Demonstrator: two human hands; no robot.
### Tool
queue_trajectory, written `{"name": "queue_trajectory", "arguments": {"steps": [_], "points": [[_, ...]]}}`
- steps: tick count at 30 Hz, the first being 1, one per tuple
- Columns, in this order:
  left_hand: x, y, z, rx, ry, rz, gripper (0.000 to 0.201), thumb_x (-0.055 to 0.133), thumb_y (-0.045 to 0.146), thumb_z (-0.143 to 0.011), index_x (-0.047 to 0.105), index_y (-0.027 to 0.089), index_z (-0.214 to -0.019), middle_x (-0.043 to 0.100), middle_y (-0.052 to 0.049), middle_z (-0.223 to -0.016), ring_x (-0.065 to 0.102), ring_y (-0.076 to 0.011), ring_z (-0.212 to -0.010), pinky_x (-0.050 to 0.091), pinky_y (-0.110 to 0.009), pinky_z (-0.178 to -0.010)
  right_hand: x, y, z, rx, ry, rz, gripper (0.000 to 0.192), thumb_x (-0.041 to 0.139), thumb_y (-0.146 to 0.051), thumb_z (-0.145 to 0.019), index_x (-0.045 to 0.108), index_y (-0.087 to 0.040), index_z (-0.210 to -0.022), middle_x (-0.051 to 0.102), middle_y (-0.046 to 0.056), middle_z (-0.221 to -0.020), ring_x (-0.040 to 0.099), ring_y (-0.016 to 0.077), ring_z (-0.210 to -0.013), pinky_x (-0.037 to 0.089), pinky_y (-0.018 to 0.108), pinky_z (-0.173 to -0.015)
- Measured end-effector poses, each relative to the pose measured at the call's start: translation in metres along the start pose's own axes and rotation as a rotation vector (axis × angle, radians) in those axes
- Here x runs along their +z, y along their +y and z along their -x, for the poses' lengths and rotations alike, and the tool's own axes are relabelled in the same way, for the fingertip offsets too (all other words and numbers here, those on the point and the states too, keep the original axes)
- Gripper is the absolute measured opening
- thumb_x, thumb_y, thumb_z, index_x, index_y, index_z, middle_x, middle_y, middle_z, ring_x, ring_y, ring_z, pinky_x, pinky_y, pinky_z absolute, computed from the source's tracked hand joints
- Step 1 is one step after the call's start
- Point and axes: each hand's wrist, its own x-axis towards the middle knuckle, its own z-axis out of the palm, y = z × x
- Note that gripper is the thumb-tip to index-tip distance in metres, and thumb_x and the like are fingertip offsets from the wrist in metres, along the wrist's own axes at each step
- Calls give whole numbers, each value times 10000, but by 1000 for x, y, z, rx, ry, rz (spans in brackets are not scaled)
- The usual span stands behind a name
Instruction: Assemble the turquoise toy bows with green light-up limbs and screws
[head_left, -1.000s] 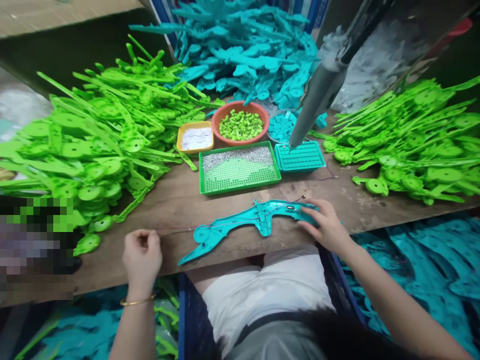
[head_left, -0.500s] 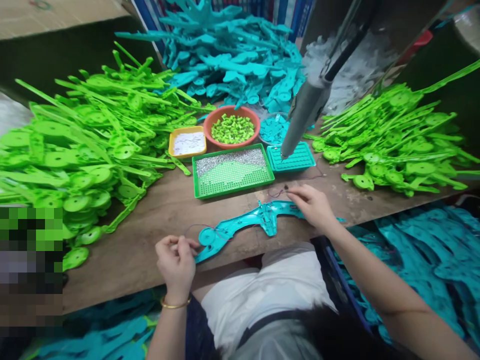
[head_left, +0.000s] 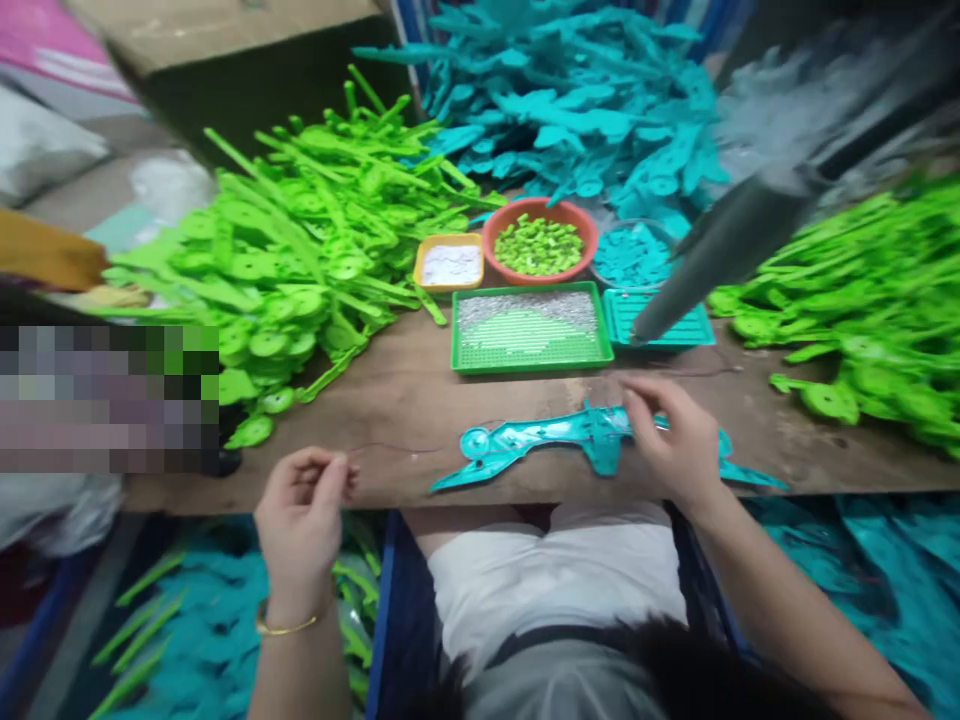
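A long teal plastic part (head_left: 540, 442) lies flat near the front edge of the wooden bench (head_left: 390, 400). My right hand (head_left: 671, 437) rests on its right half, fingertips pressing it down. A thin dark wire (head_left: 397, 449) runs from the part's round left end out to my left hand (head_left: 301, 520). That hand is off the bench's front edge and pinches the wire end between thumb and fingers; a gold bangle sits on its wrist.
A green tray of small silver pieces (head_left: 531, 326) and a teal tray (head_left: 658, 322) sit behind the part. A yellow dish (head_left: 448, 265), an orange bowl of green bits (head_left: 540, 243), green part heaps (head_left: 300, 250), a teal heap (head_left: 585, 110) and a hanging grey tool (head_left: 720, 255) surround them.
My left hand has drawn away to the left from the part's round end, pulling the wire out straight. The camera swung, and the picture is blurred.
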Motion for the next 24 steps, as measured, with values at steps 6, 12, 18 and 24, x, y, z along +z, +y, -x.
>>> {"name": "queue_trajectory", "arguments": {"steps": [6,12,18,24], "points": [[7,41,40,202,-306,-92,122,610,304,-842,579,186,-851,597,15,-729,567,-101,-629,472,-210,-588,68,-108,13,-519,-608,-451,475,555,-324,-897,473,-157,-1335,560,150,-1353,491,249,-1279,355,488,-1095],[23,42,21,329,-436,-117,92,563,287,-874,543,197,-867,576,22,-734,564,-101,-655,474,-219,-634,92,-105,18,242,-805,-904,208,544,-398,-897,610,-202,-874,622,-5,-692,593,128,-644,509,286,-665],[20,28,-120,524,72,-717,197,470,166,-854,587,124,-1007,639,-139,-999,586,-258,-988,454,-416,-916,68,-46,5,693,-267,-1158,250,647,-445,-834,641,-207,-910,278,-93,-543,238,32,-420,177,150,-377],[-4,28,-220,499,33,-1020,404,390,36,-780,644,166,-1065,591,-160,-1237,496,-316,-1178,410,-482,-964,75,-10,19,696,-207,-998,302,674,-471,-803,646,-190,-908,323,-81,-535,293,43,-442,219,153,-388]]}}
